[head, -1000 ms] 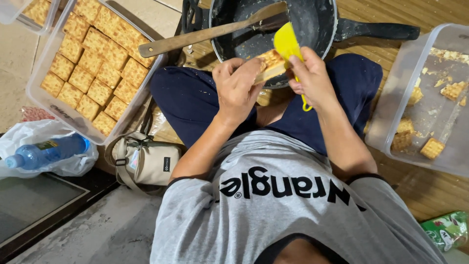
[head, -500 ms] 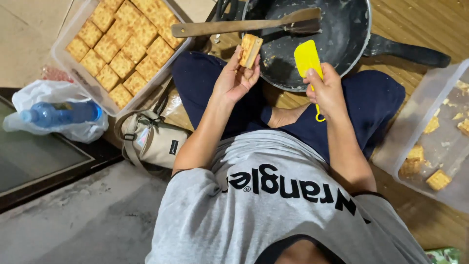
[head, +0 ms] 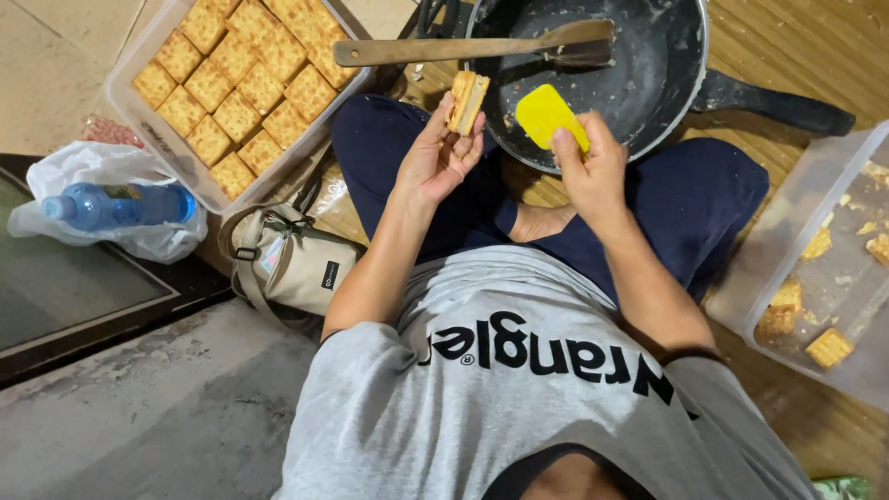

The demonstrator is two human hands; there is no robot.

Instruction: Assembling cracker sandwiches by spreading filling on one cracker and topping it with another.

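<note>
My left hand (head: 437, 153) holds a filled cracker sandwich (head: 467, 99) up by its edges, just left of the black pan (head: 648, 83). My right hand (head: 587, 167) grips a yellow spatula (head: 546, 113), its blade over the pan's near rim. A wooden spatula (head: 463, 46) rests across the pan. I sit cross-legged in dark trousers and a grey shirt.
A clear tub (head: 125, 102) packed with several square crackers (head: 243, 83) sits at upper left. Another clear tub (head: 815, 278) with a few crackers and crumbs is at right. A beige bag (head: 296, 264) and a blue water bottle (head: 120, 206) on a white plastic bag lie at left.
My left hand lifted the cracker sandwich away from the yellow spatula and moved it left. My right hand lowered the spatula toward the pan's rim. The view shifted.
</note>
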